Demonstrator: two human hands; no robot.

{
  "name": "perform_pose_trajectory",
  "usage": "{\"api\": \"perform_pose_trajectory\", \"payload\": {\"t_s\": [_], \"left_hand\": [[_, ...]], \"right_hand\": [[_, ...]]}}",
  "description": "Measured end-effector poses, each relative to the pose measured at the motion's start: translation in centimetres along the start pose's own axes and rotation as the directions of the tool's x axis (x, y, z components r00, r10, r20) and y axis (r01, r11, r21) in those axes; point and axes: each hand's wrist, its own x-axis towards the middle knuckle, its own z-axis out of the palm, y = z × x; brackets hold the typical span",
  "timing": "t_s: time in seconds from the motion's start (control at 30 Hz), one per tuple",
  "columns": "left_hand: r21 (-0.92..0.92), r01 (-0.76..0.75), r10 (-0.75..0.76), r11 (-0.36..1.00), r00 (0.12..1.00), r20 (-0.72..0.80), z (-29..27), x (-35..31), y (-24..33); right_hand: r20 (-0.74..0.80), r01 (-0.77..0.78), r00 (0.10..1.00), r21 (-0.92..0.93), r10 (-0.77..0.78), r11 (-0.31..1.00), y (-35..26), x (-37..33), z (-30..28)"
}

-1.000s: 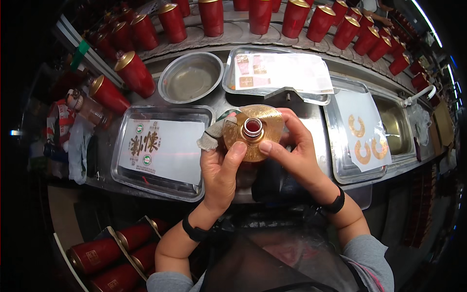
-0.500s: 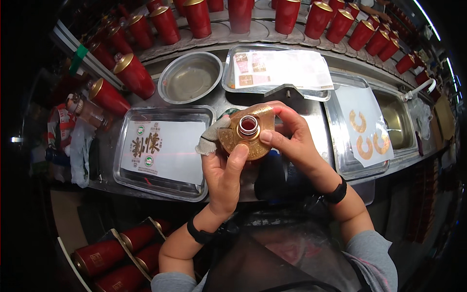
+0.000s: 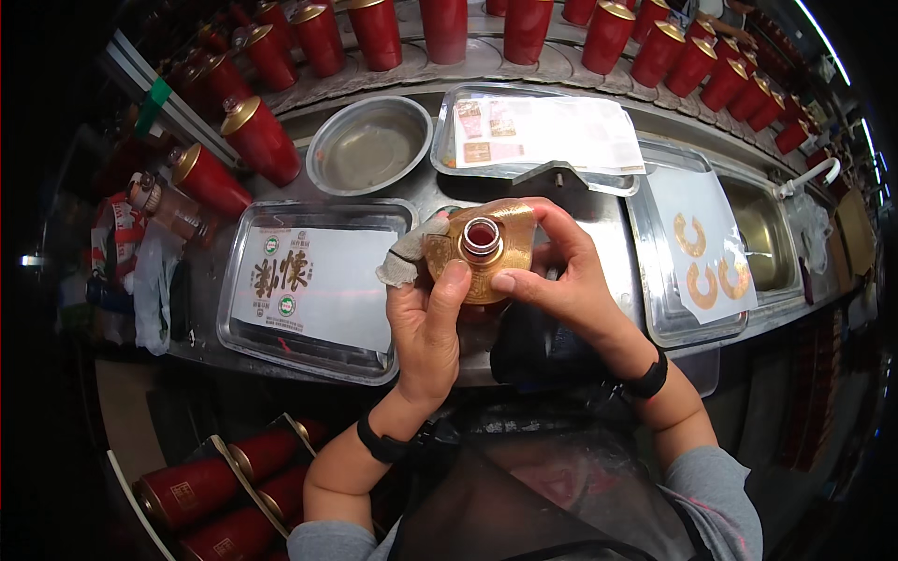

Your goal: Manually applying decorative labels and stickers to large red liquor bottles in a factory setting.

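Note:
Between my two hands stands a red bottle with a gold shoulder (image 3: 487,283), tilted so that its open threaded neck (image 3: 481,237) faces up toward me. Around the neck lies a gold curved decal (image 3: 516,230), its upper right end standing off the shoulder. My left hand (image 3: 428,323) is closed on the bottle's left side, thumb pressed just below the neck. A grey cloth (image 3: 408,254) sits about its fingers. My right hand (image 3: 568,271) grips the right side; its thumb presses the shoulder's lower edge, and the index finger is at the decal's raised end. The bottle's body is mostly hidden.
A tray with a printed sheet (image 3: 316,313) lies left, a metal bowl (image 3: 369,145) behind it. More decal sheets lie on a back tray (image 3: 547,136) and a right tray (image 3: 692,252) beside the sink (image 3: 767,238). Red bottles (image 3: 449,33) line a conveyor behind.
My right thumb has slid from beside the neck down to the shoulder's lower edge. The bottle has turned and shifted slightly. Bottles on the conveyor have moved a little left.

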Motion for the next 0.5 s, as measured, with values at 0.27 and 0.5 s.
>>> {"api": "perform_pose_trajectory", "payload": {"t_s": [0.27, 0.5], "left_hand": [[-0.011, 0.004, -0.005, 1.0, 1.0, -0.015, -0.25, 0.29, -0.15], [-0.067, 0.029, -0.027, 0.997, 0.999, 0.024, -0.47, 0.39, -0.14]], "right_hand": [[0.01, -0.008, 1.0, 0.032, 0.007, 0.999, 0.37, 0.36, 0.12], [-0.007, -0.039, 0.999, 0.101, 0.04, 0.994, 0.2, 0.32, 0.06]]}}
